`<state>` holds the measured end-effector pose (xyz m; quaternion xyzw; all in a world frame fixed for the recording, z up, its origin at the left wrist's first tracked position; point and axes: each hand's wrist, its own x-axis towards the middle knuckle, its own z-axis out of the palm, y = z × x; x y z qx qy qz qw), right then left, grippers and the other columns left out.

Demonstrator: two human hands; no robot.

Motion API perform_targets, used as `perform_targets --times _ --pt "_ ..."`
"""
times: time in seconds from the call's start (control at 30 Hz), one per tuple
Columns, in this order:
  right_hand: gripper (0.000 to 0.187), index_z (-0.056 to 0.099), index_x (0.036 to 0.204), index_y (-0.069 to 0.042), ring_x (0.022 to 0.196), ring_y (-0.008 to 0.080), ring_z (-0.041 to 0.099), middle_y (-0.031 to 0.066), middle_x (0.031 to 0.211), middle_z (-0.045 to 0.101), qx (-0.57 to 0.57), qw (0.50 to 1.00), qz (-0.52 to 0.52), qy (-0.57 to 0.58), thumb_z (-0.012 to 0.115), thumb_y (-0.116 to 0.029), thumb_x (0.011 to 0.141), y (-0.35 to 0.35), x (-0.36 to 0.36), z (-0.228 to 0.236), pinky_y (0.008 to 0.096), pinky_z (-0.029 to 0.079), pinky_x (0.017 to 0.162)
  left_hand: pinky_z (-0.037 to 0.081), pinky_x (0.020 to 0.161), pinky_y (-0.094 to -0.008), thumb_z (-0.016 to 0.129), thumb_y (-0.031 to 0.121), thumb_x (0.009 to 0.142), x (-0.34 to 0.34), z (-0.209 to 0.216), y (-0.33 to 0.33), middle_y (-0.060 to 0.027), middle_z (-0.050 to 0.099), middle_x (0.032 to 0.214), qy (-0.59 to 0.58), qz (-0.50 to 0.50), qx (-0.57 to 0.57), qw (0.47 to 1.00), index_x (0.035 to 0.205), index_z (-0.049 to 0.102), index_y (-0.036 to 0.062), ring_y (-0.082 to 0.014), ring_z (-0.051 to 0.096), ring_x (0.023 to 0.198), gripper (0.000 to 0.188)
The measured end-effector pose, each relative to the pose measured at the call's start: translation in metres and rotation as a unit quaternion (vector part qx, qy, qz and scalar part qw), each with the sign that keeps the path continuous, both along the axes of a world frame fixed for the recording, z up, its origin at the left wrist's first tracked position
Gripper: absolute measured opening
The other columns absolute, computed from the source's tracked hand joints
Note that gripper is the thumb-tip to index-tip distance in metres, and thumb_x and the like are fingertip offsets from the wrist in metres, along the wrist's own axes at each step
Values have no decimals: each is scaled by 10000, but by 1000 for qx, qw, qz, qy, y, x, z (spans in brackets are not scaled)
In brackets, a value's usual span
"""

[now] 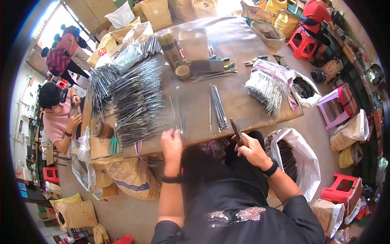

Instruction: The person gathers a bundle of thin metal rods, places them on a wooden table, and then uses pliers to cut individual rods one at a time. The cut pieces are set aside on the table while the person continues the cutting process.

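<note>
At the table's near edge my left hand point(172, 143) is closed, slightly blurred. A few thin metal rods point(177, 116) stick out past its fingertips, blurred as well. Their lower ends are partly hidden by the fingers. My right hand point(251, 151) is wrapped round a dark narrow tool point(235, 129) that points up and left over the table edge; its exact kind is not clear. Between the hands, a small bundle of grey rods point(218, 106) lies on the table. A large heap of metal rods point(136, 95) covers the table's left part.
A plastic-wrapped pile of pale rods point(266, 90) lies right. Farther back are a thermos point(170, 49), a cup point(183, 72) and pliers point(256, 61). Green scissors point(114, 146) lie left. An open white sack point(304, 162) stands beside my right knee. A co-worker point(57, 122) sits left.
</note>
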<state>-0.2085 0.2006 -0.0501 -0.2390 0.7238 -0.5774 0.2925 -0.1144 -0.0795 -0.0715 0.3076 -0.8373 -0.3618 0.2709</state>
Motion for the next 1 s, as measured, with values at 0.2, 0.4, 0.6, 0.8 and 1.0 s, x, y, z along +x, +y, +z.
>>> perform_targets --times 0.2,0.4,0.6,0.8,1.0 --pt "384 531 1140 11 600 137 597 98 782 615 -78 987 -67 -122 457 -18 764 11 -3 9 240 442 513 438 650 -393 646 196 804 -4 -11 -22 -165 568 698 -146 -4 100 984 839 603 -96 -217 489 636 297" --pt "346 526 1093 23 604 188 623 138 793 627 -118 973 -45 -192 460 -44 760 24 -2 20 257 463 533 449 868 -458 687 209 802 -22 9 46 -239 520 1031 -127 -44 -105 985 1140 595 -16 -411 535 982 417" --pt "311 529 1034 2 859 196 632 107 953 621 -101 973 -36 -203 495 15 725 30 2 20 304 517 756 495 801 -481 687 158 785 -68 -8 81 -251 569 999 -185 -93 -72 976 1023 580 -12 -437 587 941 311" --pt "270 492 1062 -23 640 116 504 73 838 549 -239 907 -215 -270 502 -165 832 62 -17 -1 233 432 551 546 625 -380 653 47 756 -70 -20 46 -171 650 796 -134 -121 230 956 969 597 -37 -316 652 703 236" --pt "205 547 981 -45 752 244 605 99 852 586 -342 836 -299 -307 493 -40 784 85 -55 -29 418 534 727 525 642 -171 634 9 863 -42 3 24 -67 626 920 67 -126 654 743 1000 608 8 -193 654 791 139"
